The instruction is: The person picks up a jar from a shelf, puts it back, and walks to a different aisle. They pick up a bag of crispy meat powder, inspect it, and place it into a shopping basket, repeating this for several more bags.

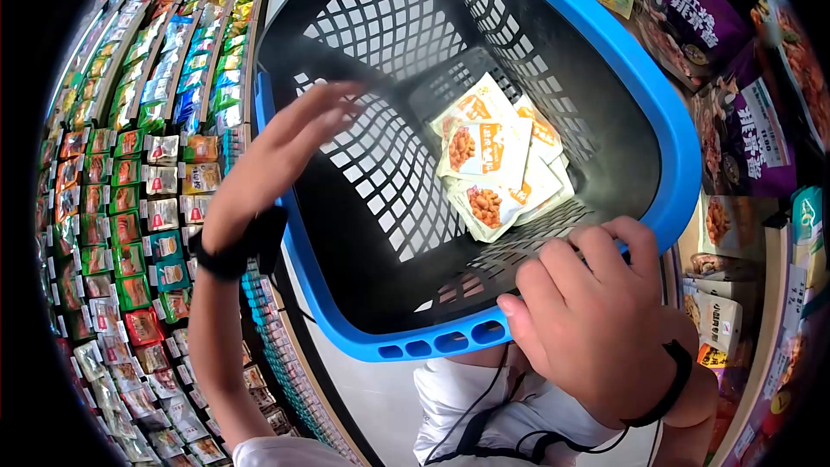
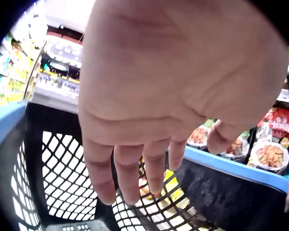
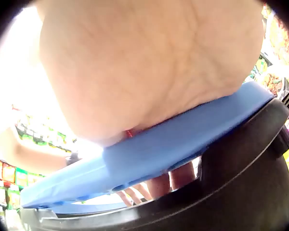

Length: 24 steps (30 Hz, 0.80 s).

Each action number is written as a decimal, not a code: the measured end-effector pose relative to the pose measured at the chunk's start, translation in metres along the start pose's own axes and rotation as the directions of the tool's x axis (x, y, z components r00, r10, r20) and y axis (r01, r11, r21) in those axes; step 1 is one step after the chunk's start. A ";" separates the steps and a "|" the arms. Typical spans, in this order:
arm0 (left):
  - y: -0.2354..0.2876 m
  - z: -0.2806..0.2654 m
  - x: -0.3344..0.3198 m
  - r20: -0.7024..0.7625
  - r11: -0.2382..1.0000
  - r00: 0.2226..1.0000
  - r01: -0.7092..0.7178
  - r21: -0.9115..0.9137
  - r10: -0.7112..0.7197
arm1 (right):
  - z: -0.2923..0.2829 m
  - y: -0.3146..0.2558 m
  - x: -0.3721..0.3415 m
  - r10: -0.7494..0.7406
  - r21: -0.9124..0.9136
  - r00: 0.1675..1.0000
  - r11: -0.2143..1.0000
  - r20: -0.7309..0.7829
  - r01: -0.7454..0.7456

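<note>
Right hand [image 1: 588, 316] nearest the camera: fingers curled over the blue rim [image 1: 685, 160] of the black basket [image 1: 596, 91], gripping it. Left hand [image 1: 277, 147] over the basket's opposite side, fingers straight with narrow gaps, holding nothing; blurred in head view. White-and-orange packets [image 1: 486, 151] lie in an overlapping pile at the basket's bottom, well apart from both hands. Stocked shelves [image 1: 130, 233] at left, purple bags [image 1: 761, 143] at right.

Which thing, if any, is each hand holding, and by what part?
The right hand grips the basket by its blue rim. The left hand, fingers extended over the basket, holds nothing.
</note>
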<state>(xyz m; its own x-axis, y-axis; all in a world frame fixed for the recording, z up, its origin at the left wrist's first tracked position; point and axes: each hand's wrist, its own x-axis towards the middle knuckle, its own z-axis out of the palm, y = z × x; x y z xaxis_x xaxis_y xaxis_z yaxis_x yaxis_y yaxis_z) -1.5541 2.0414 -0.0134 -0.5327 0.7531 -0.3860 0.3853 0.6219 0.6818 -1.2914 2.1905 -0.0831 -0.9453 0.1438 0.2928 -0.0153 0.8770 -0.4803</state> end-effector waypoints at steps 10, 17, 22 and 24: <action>-0.014 0.075 -0.142 -0.077 0.894 0.979 -0.138 0.426 0.187 | -0.033 -0.016 0.024 -0.021 -0.059 0.965 0.998 0.261 0.038; -0.041 0.112 -0.159 -0.149 0.789 0.931 -0.190 0.585 0.334 | -0.075 -0.047 0.123 -0.154 0.151 0.803 0.985 0.576 0.081; -0.056 0.115 -0.157 -0.252 0.799 0.848 -0.282 0.531 0.467 | 0.001 -0.038 0.229 0.019 -0.091 0.532 0.990 0.846 0.109; -0.058 0.116 -0.156 -0.275 0.805 0.832 -0.297 0.513 0.482 | 0.064 -0.009 0.247 0.183 -0.273 0.311 0.921 0.933 0.276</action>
<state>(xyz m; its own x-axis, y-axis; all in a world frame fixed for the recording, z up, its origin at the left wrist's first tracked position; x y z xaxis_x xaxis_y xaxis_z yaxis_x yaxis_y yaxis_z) -1.4060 1.9130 -0.0648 -0.4647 0.8672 0.1791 0.8550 0.3869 0.3453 -1.5450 2.1890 -0.0594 -0.6008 -0.2221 -0.7679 -0.1861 0.9731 -0.1358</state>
